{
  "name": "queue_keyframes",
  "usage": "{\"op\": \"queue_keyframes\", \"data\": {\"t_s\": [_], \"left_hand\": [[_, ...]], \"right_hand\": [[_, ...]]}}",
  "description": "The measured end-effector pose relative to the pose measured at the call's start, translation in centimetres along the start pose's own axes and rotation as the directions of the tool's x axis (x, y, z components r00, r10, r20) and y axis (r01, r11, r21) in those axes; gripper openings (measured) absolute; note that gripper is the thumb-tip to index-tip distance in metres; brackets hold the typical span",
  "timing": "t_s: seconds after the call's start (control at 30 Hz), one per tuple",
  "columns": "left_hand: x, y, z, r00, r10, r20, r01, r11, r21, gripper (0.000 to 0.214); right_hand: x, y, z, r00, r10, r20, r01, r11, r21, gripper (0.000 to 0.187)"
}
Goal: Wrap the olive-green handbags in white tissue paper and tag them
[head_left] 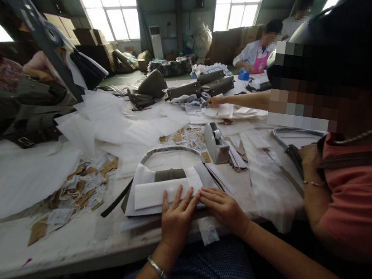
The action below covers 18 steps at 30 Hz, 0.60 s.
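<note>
My left hand (175, 218) lies flat on a white paper wrap (156, 195) folded over a grey-green strap piece (170, 174) at the table's near edge. My right hand (223, 207) presses the wrap's right end with fingers spread. A grey curved handle (171, 149) arches above the paper. Neither hand grips anything; both rest on the paper. A silver bangle sits on my left wrist.
A grey tape dispenser (216, 143) stands behind the wrap. Loose tags and cardboard labels (79, 189) lie to the left. White tissue sheets (106, 122) and grey handbags (151, 87) cover the table. A person in a red top (353, 198) sits close on the right; others work farther back.
</note>
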State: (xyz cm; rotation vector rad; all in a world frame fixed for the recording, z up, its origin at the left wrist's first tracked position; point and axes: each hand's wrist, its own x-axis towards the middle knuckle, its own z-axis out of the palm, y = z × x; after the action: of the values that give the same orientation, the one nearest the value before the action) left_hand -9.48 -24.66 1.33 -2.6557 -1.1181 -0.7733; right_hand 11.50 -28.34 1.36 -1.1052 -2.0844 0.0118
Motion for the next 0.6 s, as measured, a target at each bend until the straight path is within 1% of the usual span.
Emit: {"op": "queue_keyframes", "data": {"t_s": [0.1,0.17,0.2,0.23,0.27,0.3,0.37,0.43,0.5,0.6], "left_hand": [[-0.1,-0.1,0.2,1.0,0.008,0.01,-0.008,1.0,0.01,0.052],[-0.2,-0.1,0.3,1.0,0.011,0.011,-0.011,1.0,0.011,0.051],[-0.2,-0.1,0.4,1.0,0.011,0.01,-0.011,1.0,0.008,0.05],[-0.2,-0.2,0.5,1.0,0.007,0.006,-0.007,1.0,0.004,0.049],[-0.3,-0.2,0.6,1.0,0.0,-0.002,0.0,1.0,-0.002,0.047],[-0.3,-0.2,0.7,1.0,-0.006,-0.01,0.006,1.0,-0.009,0.045],[-0.3,-0.1,0.9,1.0,-0.013,-0.023,0.013,1.0,-0.016,0.044],[-0.4,-0.1,1.0,0.999,-0.013,-0.036,0.012,1.0,-0.015,0.043],[-0.4,-0.2,1.1,0.999,-0.006,-0.039,0.006,1.0,-0.007,0.043],[-0.3,-0.2,1.1,0.998,0.005,-0.067,-0.006,1.0,-0.013,0.041]], "right_hand": [[2.3,-0.4,-1.9,0.987,0.095,0.126,-0.106,0.991,0.085,0.025],[4.9,-0.2,-2.7,0.977,0.147,0.156,-0.164,0.982,0.098,0.024],[6.4,0.2,-2.7,0.977,0.15,0.154,-0.165,0.983,0.086,0.025],[7.7,0.6,-2.3,0.978,0.139,0.158,-0.15,0.987,0.063,0.025],[9.0,1.1,-1.7,0.974,0.131,0.186,-0.137,0.99,0.02,0.026],[10.0,1.7,-0.9,0.961,0.136,0.241,-0.133,0.991,-0.03,0.032],[11.4,2.7,0.9,0.909,0.187,0.371,-0.147,0.98,-0.132,0.042],[11.9,3.4,2.2,0.86,0.239,0.45,-0.158,0.965,-0.21,0.042],[11.8,3.7,2.8,0.845,0.262,0.466,-0.159,0.955,-0.25,0.039],[11.8,3.7,2.9,0.829,0.312,0.465,-0.167,0.93,-0.326,0.034]]}}
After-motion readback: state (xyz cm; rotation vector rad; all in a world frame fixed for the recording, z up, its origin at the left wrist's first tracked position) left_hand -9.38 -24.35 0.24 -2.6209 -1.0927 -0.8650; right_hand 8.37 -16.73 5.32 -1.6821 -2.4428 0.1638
